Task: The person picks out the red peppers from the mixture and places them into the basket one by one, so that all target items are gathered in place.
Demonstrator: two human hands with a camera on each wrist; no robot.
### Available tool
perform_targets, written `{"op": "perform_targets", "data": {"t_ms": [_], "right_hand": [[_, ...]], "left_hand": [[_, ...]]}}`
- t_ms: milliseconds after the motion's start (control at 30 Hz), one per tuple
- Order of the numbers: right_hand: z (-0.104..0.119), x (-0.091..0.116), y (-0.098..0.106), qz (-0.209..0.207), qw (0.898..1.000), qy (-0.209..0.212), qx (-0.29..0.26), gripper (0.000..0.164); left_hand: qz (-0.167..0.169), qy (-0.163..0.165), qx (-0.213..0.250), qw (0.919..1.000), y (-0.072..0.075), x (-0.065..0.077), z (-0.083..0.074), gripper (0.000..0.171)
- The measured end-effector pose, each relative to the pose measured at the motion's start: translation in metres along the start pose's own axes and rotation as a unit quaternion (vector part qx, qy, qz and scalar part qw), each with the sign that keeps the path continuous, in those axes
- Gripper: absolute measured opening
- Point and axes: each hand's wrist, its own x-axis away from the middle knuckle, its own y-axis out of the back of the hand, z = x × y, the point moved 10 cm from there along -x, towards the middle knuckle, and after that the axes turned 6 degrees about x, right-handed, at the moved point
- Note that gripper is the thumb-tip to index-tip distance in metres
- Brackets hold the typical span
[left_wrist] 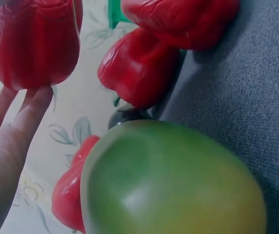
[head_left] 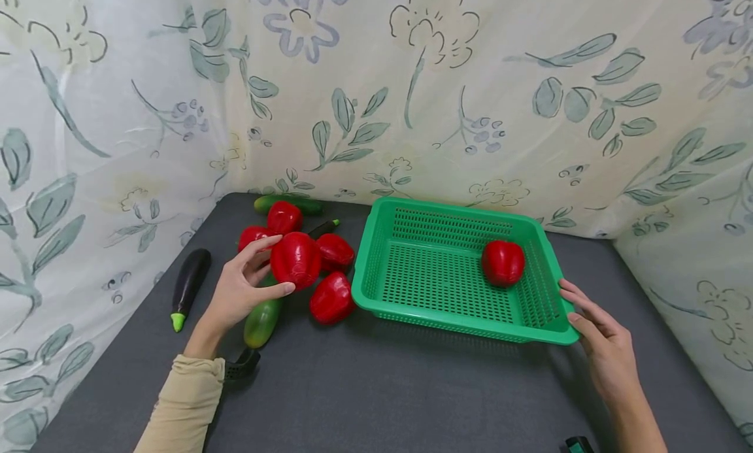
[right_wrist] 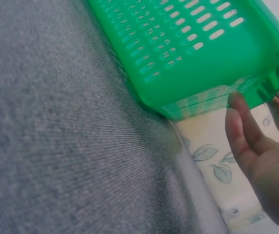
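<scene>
And we're looking across all three views right now, and we can read no text, label, brand, number or sign on anything here.
</scene>
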Motion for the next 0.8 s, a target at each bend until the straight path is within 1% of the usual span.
{"op": "perform_targets", "data": {"t_ms": [233, 400, 533, 800], "right_hand": [[0.000, 0.000, 0.000, 0.001, 1.000, 0.004, 0.003, 0.039], [-0.001, 0.000, 0.002, -0.006, 1.000, 0.003, -0.003, 0.040], [0.000, 0.001, 0.002, -0.007, 1.000, 0.003, -0.004, 0.040], [0.001, 0.000, 0.001, -0.003, 1.000, 0.001, 0.000, 0.040]], "left_hand": [[0.003, -0.008, 0.007, 0.9999, -0.005, 0.000, -0.003, 0.071], [0.015, -0.013, 0.016, 0.9997, -0.015, -0.004, -0.010, 0.071], [0.029, -0.016, 0.018, 0.9993, -0.027, -0.009, -0.018, 0.073], [0.082, -0.038, 0.010, 0.9959, -0.059, -0.021, -0.036, 0.075]]}}
